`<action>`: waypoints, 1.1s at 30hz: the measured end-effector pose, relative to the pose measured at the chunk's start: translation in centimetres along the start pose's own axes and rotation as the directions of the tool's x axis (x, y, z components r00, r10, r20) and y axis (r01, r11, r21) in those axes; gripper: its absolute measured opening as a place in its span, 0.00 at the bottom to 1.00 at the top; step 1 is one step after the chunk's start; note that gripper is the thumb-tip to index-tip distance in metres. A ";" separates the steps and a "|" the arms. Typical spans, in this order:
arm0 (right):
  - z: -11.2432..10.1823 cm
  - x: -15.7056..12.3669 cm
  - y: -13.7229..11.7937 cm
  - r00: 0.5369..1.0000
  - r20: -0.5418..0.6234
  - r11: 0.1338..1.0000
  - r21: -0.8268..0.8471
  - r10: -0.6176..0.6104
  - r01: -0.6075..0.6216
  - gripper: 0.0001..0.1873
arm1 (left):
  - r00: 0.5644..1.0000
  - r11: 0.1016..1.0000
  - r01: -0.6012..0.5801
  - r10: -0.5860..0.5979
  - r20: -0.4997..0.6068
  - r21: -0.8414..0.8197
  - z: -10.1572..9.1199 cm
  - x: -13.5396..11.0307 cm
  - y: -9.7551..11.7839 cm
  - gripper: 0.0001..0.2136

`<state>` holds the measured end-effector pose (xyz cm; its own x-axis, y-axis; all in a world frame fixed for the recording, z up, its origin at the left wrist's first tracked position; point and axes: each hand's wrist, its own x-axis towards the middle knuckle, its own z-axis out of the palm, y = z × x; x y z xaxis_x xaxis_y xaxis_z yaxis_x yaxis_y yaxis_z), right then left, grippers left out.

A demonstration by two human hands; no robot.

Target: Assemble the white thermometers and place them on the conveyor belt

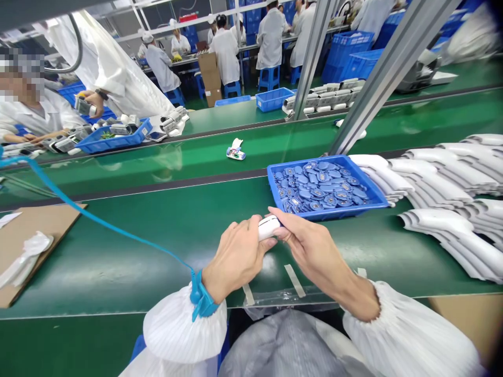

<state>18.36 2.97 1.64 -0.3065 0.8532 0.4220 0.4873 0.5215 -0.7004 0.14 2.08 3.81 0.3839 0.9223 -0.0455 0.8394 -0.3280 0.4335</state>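
White plastic casing [269, 228] sits gripped between your closed left hand [236, 256] and pinching right hand [314, 246]; just ahead of your right hand lies a blue tray [334, 213] of small blue parts [320, 183].

A small glossy white plastic casing [269, 228], rounded and tilted toward the upper right, sits low in mid-frame, pinched between the left hand [236, 256] and right hand [314, 246].

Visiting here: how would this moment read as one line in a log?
Left hand: grips white casing | Right hand: pinches same casing | Beside: blue tray of blue parts | Under: green conveyor belt
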 end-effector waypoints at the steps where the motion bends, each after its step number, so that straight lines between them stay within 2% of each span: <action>1: -0.2 0.0 0.0 1.000 0.005 1.000 -0.008 -0.011 0.011 0.18 | 1.000 1.000 -0.017 0.017 -0.005 0.001 0.0 0.0 0.0 0.13; 4: -0.3 -0.1 0.2 0.998 -0.012 0.996 -0.068 -0.056 0.055 0.14 | 0.995 0.998 -0.067 0.067 -0.075 -0.004 0.6 0.0 -0.1 0.15; 8: 0.6 -1.4 1.2 0.987 -0.107 0.978 -0.180 -0.124 0.103 0.12 | 0.972 0.986 -0.114 0.136 -0.192 0.125 2.2 0.5 -0.3 0.15; 13: 1.4 -3.7 1.9 0.987 -0.156 0.974 -0.226 -0.028 -0.008 0.12 | 0.956 0.940 -0.233 0.269 -0.120 0.250 2.9 1.1 0.1 0.15; 17: 1.0 -4.8 1.6 0.988 -0.153 0.984 -0.168 0.034 -0.060 0.11 | 0.957 0.958 -0.236 0.259 -0.133 0.165 2.7 0.4 0.4 0.14; 19: 0.5 -5.2 1.3 0.985 -0.159 0.985 -0.147 0.071 -0.095 0.11 | 0.958 0.984 -0.171 0.176 -0.226 0.040 3.1 -0.2 0.5 0.13; 20: 0.2 -5.4 1.1 0.984 -0.152 0.984 -0.139 0.093 -0.115 0.10 | 0.949 0.995 -0.092 0.074 -0.305 -0.044 3.5 -0.5 0.4 0.13; 21: -0.1 -5.5 0.9 0.984 -0.131 0.982 -0.128 0.121 -0.138 0.10 | 0.922 0.990 0.008 -0.063 -0.382 -0.142 4.0 -0.6 0.4 0.15; 23: -0.4 -5.7 0.4 0.982 -0.020 0.977 -0.098 0.188 -0.189 0.09 | 0.819 0.927 0.195 -0.333 -0.467 -0.320 5.2 -0.4 0.5 0.20; 24: -0.4 -5.9 0.1 0.978 0.046 0.976 -0.089 0.204 -0.199 0.10 | 0.776 0.899 0.247 -0.408 -0.482 -0.363 5.8 0.0 0.5 0.22; 25: -0.3 -6.0 -0.1 0.973 0.096 0.975 -0.091 0.211 -0.202 0.10 | 0.756 0.891 0.262 -0.428 -0.495 -0.370 6.3 0.3 0.5 0.24; 28: 0.2 -6.5 -0.5 0.967 0.145 0.972 -0.142 0.207 -0.187 0.15 | 0.759 0.940 0.195 -0.326 -0.564 -0.281 6.9 1.5 0.3 0.25; 30: 0.5 -6.6 -0.5 0.957 0.162 0.965 -0.153 0.239 -0.215 0.18 | 0.788 0.959 0.142 -0.259 -0.558 -0.245 6.5 1.8 -0.1 0.25; 32: 0.6 -6.3 -0.3 0.920 0.206 0.942 -0.114 0.334 -0.316 0.19 | 0.839 0.953 0.110 -0.241 -0.487 -0.281 5.8 1.3 -0.5 0.24; 33: 0.6 -6.0 -0.2 0.879 0.219 0.906 -0.071 0.423 -0.418 0.20 | 0.856 0.945 0.085 -0.232 -0.463 -0.315 5.4 0.8 -0.8 0.22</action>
<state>19.61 -2.25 -1.12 -0.2425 0.9688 -0.0509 0.6274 0.1166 -0.7699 1.88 1.99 -1.45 -0.0440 0.9598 0.2772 0.7047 -0.1669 0.6896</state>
